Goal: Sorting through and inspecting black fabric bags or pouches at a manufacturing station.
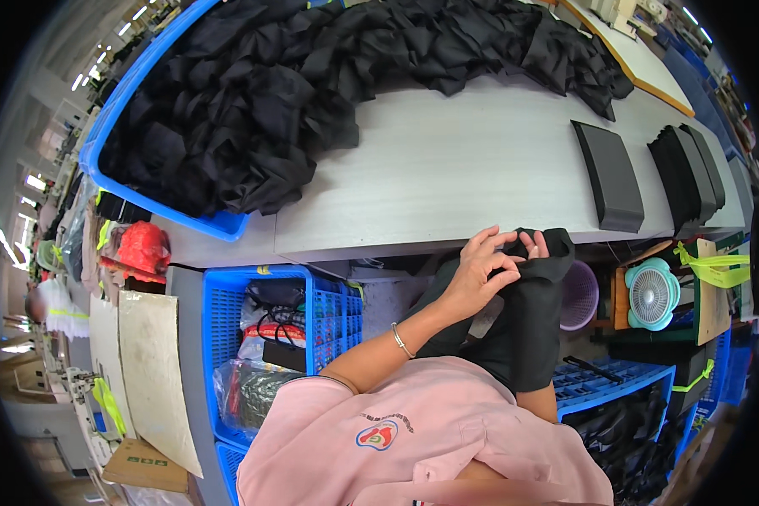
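Note:
A dark tube of black cloth (538,325) covers most of my right forearm, with bare skin showing near the elbow. At its upper end only a few curled fingers of my right hand (535,244) come out, against the cloth's folded edge; the palm is hidden. My left hand (483,271), a bracelet on its wrist, meets these fingers from the left. Its thumb and forefinger close in a pinch by the cloth's edge, and whatever lies between them is too small to make out. Both hands are above my lap, just in front of the table edge.
A pale table (430,160) bears a big heap of black cloth pieces (253,101), partly in a blue tray (156,198). Flat dark stacks (609,177) lie at right. Beside me are a blue crate (333,325) with bagged items, a purple basket (578,295) and a small turquoise fan (652,295).

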`<action>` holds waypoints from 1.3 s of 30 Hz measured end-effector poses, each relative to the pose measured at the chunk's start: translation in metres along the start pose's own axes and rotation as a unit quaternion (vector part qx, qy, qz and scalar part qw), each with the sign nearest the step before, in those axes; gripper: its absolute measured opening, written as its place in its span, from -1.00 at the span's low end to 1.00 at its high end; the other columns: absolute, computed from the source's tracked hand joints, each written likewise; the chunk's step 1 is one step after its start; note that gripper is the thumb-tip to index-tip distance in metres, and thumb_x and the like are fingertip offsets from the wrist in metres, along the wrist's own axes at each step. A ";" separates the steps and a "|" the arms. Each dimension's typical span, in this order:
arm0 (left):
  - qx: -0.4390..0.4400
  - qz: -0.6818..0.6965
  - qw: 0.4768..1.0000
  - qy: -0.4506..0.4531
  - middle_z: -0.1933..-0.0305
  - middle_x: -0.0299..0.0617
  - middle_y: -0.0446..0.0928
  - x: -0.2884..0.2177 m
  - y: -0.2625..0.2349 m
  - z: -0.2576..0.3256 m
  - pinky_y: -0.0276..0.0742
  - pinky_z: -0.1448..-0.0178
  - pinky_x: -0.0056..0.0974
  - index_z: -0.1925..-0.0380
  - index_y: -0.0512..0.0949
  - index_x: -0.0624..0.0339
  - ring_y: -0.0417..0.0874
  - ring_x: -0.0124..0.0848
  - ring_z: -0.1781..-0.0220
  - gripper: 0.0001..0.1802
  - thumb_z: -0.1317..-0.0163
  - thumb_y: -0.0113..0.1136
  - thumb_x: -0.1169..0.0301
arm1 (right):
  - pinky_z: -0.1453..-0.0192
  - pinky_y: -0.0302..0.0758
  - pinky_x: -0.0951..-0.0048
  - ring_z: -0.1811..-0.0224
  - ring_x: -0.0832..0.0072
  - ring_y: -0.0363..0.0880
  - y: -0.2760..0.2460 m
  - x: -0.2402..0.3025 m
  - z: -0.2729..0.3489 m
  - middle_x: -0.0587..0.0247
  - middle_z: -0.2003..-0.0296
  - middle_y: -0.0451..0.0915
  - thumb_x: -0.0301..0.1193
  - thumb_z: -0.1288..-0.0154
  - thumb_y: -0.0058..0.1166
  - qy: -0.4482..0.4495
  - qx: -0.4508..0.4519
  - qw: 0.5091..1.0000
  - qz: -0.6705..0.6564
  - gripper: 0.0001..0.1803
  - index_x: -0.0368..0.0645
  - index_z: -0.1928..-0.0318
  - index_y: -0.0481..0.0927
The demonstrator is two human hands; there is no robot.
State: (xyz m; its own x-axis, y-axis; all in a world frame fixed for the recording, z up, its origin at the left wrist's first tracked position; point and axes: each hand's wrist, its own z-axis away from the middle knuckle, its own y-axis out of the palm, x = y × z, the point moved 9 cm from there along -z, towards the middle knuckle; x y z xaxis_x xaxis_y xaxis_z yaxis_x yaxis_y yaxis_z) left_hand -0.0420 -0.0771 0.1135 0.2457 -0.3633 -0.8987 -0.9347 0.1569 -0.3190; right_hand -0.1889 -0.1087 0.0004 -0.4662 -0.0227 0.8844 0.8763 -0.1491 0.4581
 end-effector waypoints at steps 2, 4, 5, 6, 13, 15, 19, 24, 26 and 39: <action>-0.023 0.028 0.999 -0.009 -0.37 -0.06 0.39 0.007 0.001 0.001 0.04 -0.52 0.02 0.33 0.62 0.10 0.13 -0.01 -0.53 -0.90 -0.28 0.24 0.34 | 0.03 0.60 0.38 0.17 0.35 0.67 0.013 0.002 -0.003 0.04 -0.31 0.36 -0.40 -0.52 -0.06 -0.096 0.147 0.980 -0.091 -0.36 -0.14 -0.49 0.03; -0.097 0.130 0.984 -0.067 -0.34 0.02 0.38 0.026 -0.016 -0.002 0.14 -0.47 -0.11 0.33 0.59 0.12 0.25 -0.14 -0.48 -0.90 -0.35 0.16 0.38 | 0.04 0.60 0.38 0.16 0.34 0.67 0.003 0.010 0.025 0.04 -0.27 0.39 -0.39 -0.50 -0.05 -0.126 0.143 0.982 -0.019 -0.40 -0.14 -0.44 0.09; -0.124 0.166 0.971 -0.115 -0.39 -0.05 0.35 0.042 -0.027 -0.004 0.16 -0.46 -0.13 0.34 0.59 0.10 0.27 -0.19 -0.47 -0.92 -0.33 0.18 0.39 | 0.05 0.59 0.37 0.15 0.33 0.67 0.020 0.016 0.035 0.03 -0.23 0.42 -0.39 -0.48 -0.03 -0.151 0.151 0.976 0.049 -0.45 -0.15 -0.39 0.15; -0.140 0.188 0.963 -0.134 -0.42 -0.11 0.32 0.047 -0.033 -0.009 0.14 -0.47 -0.15 0.37 0.59 0.09 0.27 -0.22 -0.46 -0.92 -0.31 0.21 0.39 | 0.05 0.59 0.36 0.14 0.32 0.67 0.047 0.028 0.034 0.02 -0.20 0.45 -0.38 -0.46 -0.02 -0.176 0.153 0.965 0.121 -0.50 -0.16 -0.33 0.21; -0.103 0.142 0.976 -0.129 -0.45 0.03 0.24 0.033 -0.029 -0.015 0.11 -0.49 -0.08 -0.11 0.45 0.26 0.21 -0.15 -0.48 -0.53 -0.22 0.30 0.37 | 0.09 0.56 0.32 0.09 0.24 0.66 0.127 0.103 0.033 -0.04 0.06 0.65 -0.35 -0.33 0.07 -0.245 0.197 0.747 0.585 -0.73 -0.20 0.04 0.64; -0.248 0.077 0.963 -0.078 -0.47 0.08 0.20 0.013 -0.048 0.001 0.10 -0.50 -0.08 -0.20 0.38 0.29 0.20 -0.12 -0.49 -0.38 -0.17 0.36 0.35 | 0.05 0.55 0.31 0.07 0.22 0.65 0.107 0.094 -0.010 -0.03 0.09 0.67 -0.36 -0.28 0.09 -0.208 0.140 0.726 0.641 -0.77 -0.19 0.14 0.66; -0.065 -0.034 0.991 0.115 -0.57 0.18 -0.04 -0.050 0.030 0.029 0.04 -0.53 0.05 -0.33 0.30 0.19 0.06 0.06 -0.56 0.00 0.09 0.59 0.08 | 0.01 0.54 0.31 0.05 0.21 0.63 0.065 0.084 -0.052 -0.01 0.14 0.68 -0.37 -0.25 0.08 -0.154 0.048 0.689 0.706 -0.81 -0.19 0.23 0.67; -0.054 -0.121 0.983 0.130 -0.38 0.12 0.28 -0.031 0.041 0.043 0.25 -0.41 0.01 -0.09 0.52 0.14 0.26 0.09 -0.43 -0.41 -0.02 0.49 0.35 | 0.01 0.54 0.30 0.06 0.23 0.63 0.049 0.072 -0.044 -0.01 0.19 0.67 -0.39 -0.31 0.01 -0.160 0.019 0.693 0.703 -0.80 -0.22 0.22 0.65; -0.084 -0.053 0.986 0.130 -0.01 -0.10 0.60 -0.027 0.034 0.034 0.51 -0.12 -0.28 0.14 0.58 0.25 0.60 -0.23 -0.09 -0.83 -0.26 0.23 0.55 | 0.01 0.54 0.29 0.06 0.23 0.63 0.042 0.069 -0.043 -0.01 0.21 0.67 -0.40 -0.34 -0.01 -0.165 0.002 0.691 0.704 -0.80 -0.23 0.22 0.64; -0.370 0.149 0.903 -0.158 0.47 -0.42 0.49 0.126 -0.092 -0.019 0.40 0.28 -0.44 0.36 0.59 0.24 0.41 -0.64 0.39 -0.70 -0.50 0.05 0.29 | -0.35 0.32 0.41 -0.21 0.47 0.44 0.110 -0.008 0.090 0.22 -0.17 0.45 -0.30 -0.53 -0.12 0.168 0.195 0.891 0.374 -0.56 -0.27 -0.28 0.41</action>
State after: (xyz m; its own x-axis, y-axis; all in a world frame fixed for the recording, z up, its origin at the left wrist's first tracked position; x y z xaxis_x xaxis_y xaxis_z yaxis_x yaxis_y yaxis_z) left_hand 0.0699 -0.1542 0.0354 -0.0936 -0.1086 -0.9897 -0.8584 -0.4948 0.1354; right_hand -0.0775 -0.0355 0.0516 0.3136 -0.2757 0.9086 0.9020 0.3855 -0.1944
